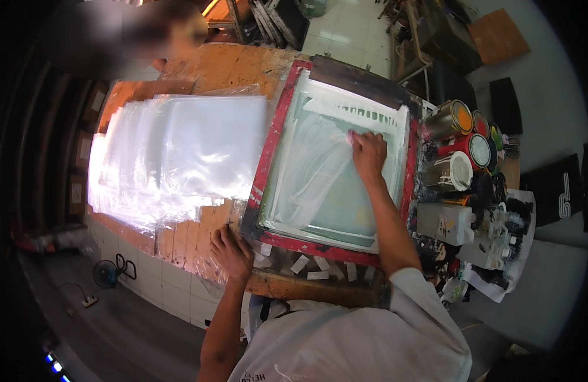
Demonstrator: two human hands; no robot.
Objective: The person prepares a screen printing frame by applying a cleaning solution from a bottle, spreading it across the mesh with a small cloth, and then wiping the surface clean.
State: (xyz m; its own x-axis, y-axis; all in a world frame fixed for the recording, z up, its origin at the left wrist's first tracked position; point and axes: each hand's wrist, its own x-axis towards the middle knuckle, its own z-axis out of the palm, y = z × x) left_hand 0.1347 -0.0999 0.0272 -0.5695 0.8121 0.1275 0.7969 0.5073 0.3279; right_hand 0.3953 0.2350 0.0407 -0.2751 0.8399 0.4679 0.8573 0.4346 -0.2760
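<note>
A screen-printing frame [272,143] with chipped red and black edges lies on the wooden table. White smears streak its pale green mesh [306,169], and white ink forms a band near the far end. My right hand [370,155] reaches over the mesh, its fingers closed around a small pinkish rag [351,137] pressed to the surface. Most of the rag is hidden by the fingers. At the near left corner of the frame, my left hand [231,253] rests on the table edge with fingers spread, holding nothing.
Clear plastic sheets [205,146] lie in overlapping piles left of the frame. Paint cans [460,169] and a translucent plastic container [443,223] crowd the right side. White paper strips [318,275] sit along the near edge. Another person, blurred, is at the far left.
</note>
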